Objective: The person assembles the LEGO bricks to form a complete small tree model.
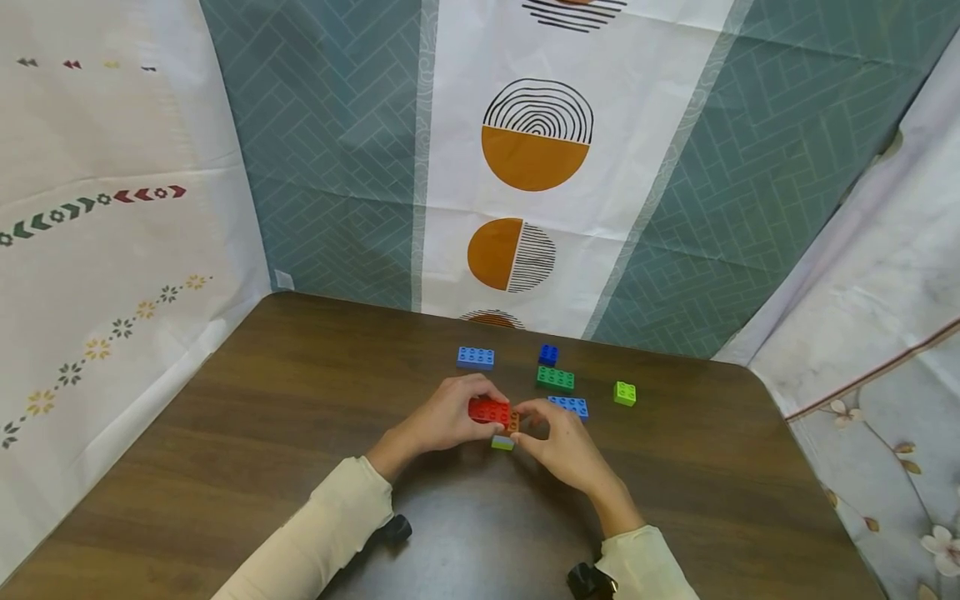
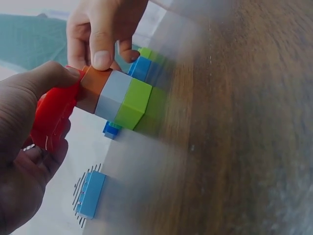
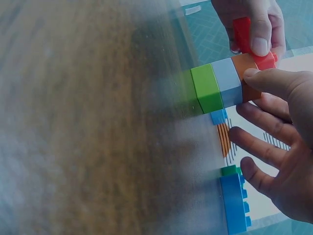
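A small tower stands upright on the wooden table: a lime green brick (image 2: pixel 133 103) at the bottom, a grey brick (image 2: pixel 111 93) above it and an orange-brown brick (image 2: pixel 93 88) on top. My left hand (image 1: pixel 442 414) grips a long red brick (image 1: pixel 487 411) between thumb and fingers. One end of that brick meets the orange-brown brick's top and the rest juts out to the left. With the thumb on its near side, my right hand (image 1: pixel 566 450) pinches the orange-brown brick. The right hand's lower fingers are spread loosely in the right wrist view.
Beyond the hands lie a long blue brick (image 1: pixel 476 358), a small dark blue brick (image 1: pixel 548 355), a green brick (image 1: pixel 555 378) and another blue brick (image 1: pixel 570 407). A lime brick (image 1: pixel 625 393) sits further right. Patterned curtains (image 1: pixel 337 167) border the table (image 1: pixel 247 467).
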`<act>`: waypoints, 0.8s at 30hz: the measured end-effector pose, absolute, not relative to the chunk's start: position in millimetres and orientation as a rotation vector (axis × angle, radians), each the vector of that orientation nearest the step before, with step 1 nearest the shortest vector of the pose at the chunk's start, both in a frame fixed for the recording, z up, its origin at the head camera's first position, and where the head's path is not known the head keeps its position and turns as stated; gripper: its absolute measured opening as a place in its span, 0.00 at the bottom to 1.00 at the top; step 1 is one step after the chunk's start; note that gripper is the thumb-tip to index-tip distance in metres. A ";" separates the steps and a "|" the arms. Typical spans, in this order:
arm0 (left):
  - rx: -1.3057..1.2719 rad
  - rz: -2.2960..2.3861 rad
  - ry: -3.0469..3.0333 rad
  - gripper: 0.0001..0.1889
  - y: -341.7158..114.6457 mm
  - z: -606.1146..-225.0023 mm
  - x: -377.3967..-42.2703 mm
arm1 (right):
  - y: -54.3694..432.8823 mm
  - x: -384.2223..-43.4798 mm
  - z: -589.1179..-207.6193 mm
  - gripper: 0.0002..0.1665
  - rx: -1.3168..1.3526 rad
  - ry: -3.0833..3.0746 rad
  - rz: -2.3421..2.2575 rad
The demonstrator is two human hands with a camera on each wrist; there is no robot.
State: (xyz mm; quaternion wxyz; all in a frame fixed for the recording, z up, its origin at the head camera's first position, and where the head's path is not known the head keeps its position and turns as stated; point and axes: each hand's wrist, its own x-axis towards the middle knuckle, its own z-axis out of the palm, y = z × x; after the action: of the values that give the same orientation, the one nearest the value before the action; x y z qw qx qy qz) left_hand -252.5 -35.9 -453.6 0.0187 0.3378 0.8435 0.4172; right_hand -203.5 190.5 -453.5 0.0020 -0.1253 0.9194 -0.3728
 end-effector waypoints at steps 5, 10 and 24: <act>1.054 1.304 2.617 0.16 -35.6 -454.0 -252.0 | 189.8 -203.4 -453.2 0.20 -0.409 2.886 -1.169; 1.058 1.298 2.627 0.16 -35.9 -452.2 -250.6 | 189.3 -203.4 -453.0 0.20 -0.430 2.885 -1.165; 1.094 1.280 2.616 0.16 -36.3 -453.6 -251.1 | 207.0 -208.2 -450.4 0.25 -0.551 2.826 -1.148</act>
State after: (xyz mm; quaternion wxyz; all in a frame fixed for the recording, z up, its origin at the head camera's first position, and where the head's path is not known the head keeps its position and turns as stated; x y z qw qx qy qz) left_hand -251.1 -36.3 -453.6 0.0151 0.3515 0.8408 0.4115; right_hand -208.2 207.0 -450.4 0.0208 -0.1777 0.9116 -0.3702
